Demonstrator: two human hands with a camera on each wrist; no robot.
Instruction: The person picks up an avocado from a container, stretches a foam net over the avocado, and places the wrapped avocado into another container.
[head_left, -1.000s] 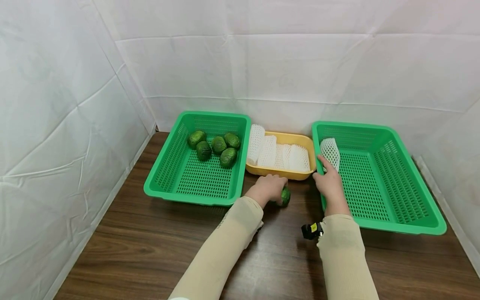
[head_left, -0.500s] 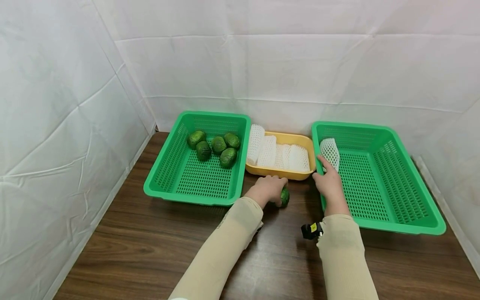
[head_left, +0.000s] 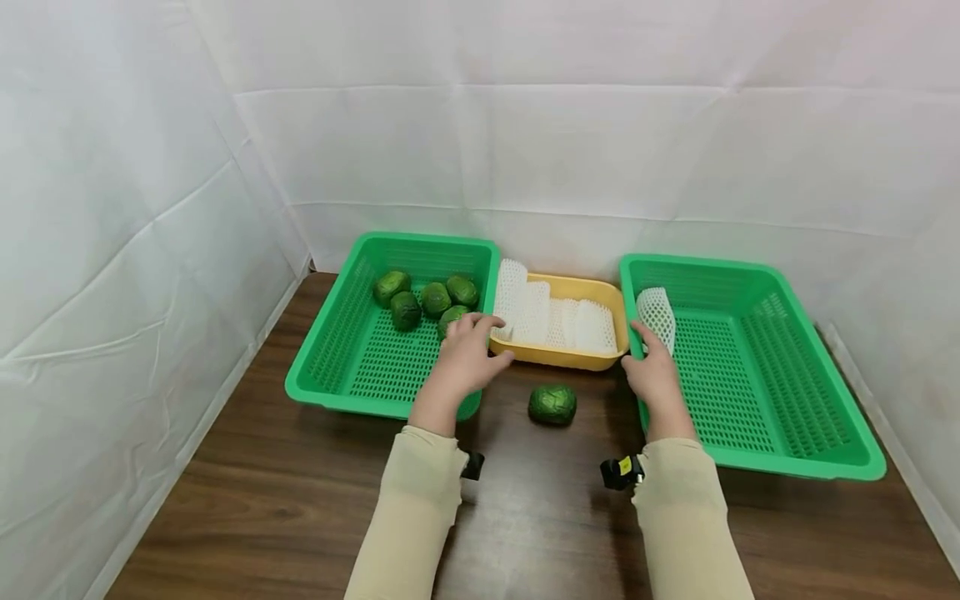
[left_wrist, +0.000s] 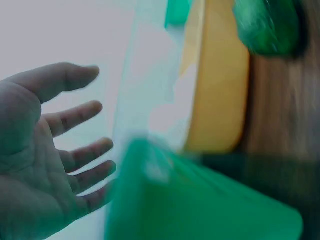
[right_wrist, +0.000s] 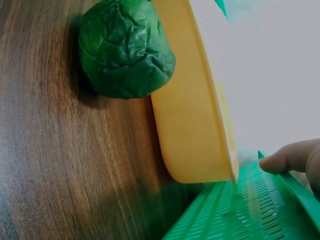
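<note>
In the head view my left hand, fingers spread, is raised over the right rim of the left green basket and holds nothing. Several wrinkled dark green fruits lie in that basket, one partly hidden behind the hand. A similar green fruit rests on the table in front of the yellow tray. My right hand grips the left rim of the right green basket; in the right wrist view its thumb lies at the rim. Beside its fingers, inside that basket, sits a white foam net sleeve.
The yellow tray stands between the two baskets and holds several white foam net sleeves, one leaning on the left basket. White cloth hangs behind and at both sides. The tabletop is dark wood.
My left hand has let go of the fruit on the table and moved up and left to the left basket's rim. The right hand stays at its basket.
</note>
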